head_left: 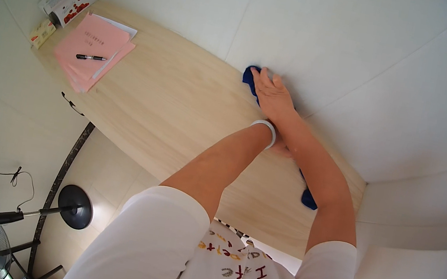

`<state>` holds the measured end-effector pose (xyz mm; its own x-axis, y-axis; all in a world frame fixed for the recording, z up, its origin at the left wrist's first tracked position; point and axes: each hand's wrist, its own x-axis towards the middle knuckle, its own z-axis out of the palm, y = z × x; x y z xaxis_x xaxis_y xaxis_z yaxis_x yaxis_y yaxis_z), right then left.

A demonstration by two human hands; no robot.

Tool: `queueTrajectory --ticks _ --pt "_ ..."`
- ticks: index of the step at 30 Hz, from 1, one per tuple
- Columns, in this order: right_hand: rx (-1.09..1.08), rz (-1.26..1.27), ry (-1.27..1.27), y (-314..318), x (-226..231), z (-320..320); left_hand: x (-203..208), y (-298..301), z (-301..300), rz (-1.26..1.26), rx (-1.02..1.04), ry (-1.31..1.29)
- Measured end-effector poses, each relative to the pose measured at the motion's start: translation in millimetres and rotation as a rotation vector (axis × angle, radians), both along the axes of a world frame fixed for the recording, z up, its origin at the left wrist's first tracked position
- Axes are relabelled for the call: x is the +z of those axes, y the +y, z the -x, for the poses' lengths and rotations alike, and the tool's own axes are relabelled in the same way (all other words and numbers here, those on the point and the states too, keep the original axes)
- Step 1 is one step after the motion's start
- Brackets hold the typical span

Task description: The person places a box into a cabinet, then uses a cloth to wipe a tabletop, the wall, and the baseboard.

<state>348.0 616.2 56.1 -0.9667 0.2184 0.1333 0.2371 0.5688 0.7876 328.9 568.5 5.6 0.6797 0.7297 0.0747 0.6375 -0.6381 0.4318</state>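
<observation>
Lays right hand over crumpled blue cloth at the seam of smooth wall and wood-grained tabletop, with fingers extended, slightly spread. Has left hand mostly hidden under right forearm; cannot tell its finger state. Shows more blue fabric farther right.

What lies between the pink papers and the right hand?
In the head view, bare tabletop runs from the pink papers to the blue cloth, which shows just left of the right hand.
</observation>
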Motion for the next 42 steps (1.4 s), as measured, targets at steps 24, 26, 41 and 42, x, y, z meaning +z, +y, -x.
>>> queueTrajectory --ticks 24,26,41,42 --pt "0.128 -0.008 0.085 12.1 0.1 15.9 8.0 -4.9 3.5 0.008 0.062 0.118" --pt "0.106 -0.026 0.083 9.4 -6.0 31.3 8.7 -4.6 2.7 0.004 0.06 0.119" --pt "0.082 -0.177 -0.01 7.1 -3.0 49.8 3.8 -1.9 4.6 0.022 0.073 0.201" --pt "0.065 -0.156 -0.031 7.4 0.2 42.5 2.2 0.3 5.0 0.021 0.073 0.222"
